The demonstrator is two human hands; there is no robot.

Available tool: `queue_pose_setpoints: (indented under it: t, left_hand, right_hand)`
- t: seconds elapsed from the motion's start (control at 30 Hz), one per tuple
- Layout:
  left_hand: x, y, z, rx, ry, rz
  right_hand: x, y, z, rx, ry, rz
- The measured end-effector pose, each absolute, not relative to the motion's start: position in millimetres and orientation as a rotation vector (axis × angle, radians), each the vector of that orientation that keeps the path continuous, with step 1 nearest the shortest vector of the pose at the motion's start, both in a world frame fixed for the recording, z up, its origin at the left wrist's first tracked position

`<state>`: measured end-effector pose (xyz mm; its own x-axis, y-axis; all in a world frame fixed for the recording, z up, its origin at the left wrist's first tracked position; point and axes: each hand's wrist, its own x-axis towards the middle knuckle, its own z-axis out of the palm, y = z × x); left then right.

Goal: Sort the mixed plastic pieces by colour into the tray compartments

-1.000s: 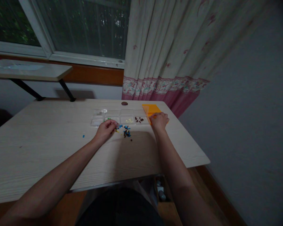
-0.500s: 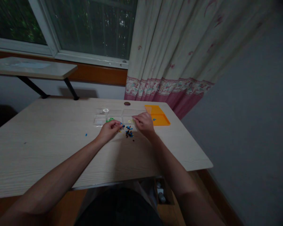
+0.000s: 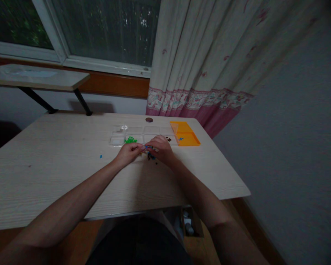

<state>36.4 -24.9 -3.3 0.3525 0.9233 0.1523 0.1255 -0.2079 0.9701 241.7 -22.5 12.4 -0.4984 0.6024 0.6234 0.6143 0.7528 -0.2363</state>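
My left hand (image 3: 130, 152) is closed in a pinch, with small blue pieces (image 3: 147, 147) at its fingertips. From the other side my right hand (image 3: 161, 150) meets them, its fingers curled round the same spot. Just beneath lies a loose pile of tiny blue and dark pieces (image 3: 151, 156), partly covered by my right hand. Behind both hands stands a clear divided tray (image 3: 134, 129). Green pieces (image 3: 130, 140) fill one front compartment, and a few dark brown pieces (image 3: 168, 139) lie in another. Fine detail is too small to make out.
At the tray's right is an orange tray (image 3: 191, 139) with several blue bits (image 3: 181, 138). One blue piece (image 3: 100, 156) lies alone to the left. A round dark cap (image 3: 149, 120) sits at the table's back, and a raised shelf (image 3: 66, 82) stands at the back left.
My right hand has moved left and down from the clear tray to meet my left hand at the blue pieces. Dark brown pieces in the tray's right compartment are now uncovered.
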Motion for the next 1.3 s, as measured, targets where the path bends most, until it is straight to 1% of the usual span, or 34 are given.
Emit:
queue_pose_setpoints:
  t: [0.57,0.8,0.93,1.07,1.17,1.3]
  left_hand:
    - [38,-23,-6,1.52,0.942,1.026]
    - [37,-22,-8,1.589,0.961,1.022]
    - [37,-24,-3,1.587,0.994,1.016]
    - [35,-25,2,1.653,1.022,1.023]
    - [34,-24,2,1.698,1.029,1.021]
    - [34,-22,-1,1.7,1.011,1.001]
  right_hand:
    - [244,-23,14,-0.933,-2.243,-0.032]
    - [251,-14,14,-1.042,-2.212,-0.064]
    - [279,-5,19,-1.238,-2.063,-0.106]
    - [320,2,21,-1.575,-1.768,-0.185]
    - [342,4,15,-1.817,-1.586,-0.232]
    - [353,7,3,-2.05,-1.46,-0.201]
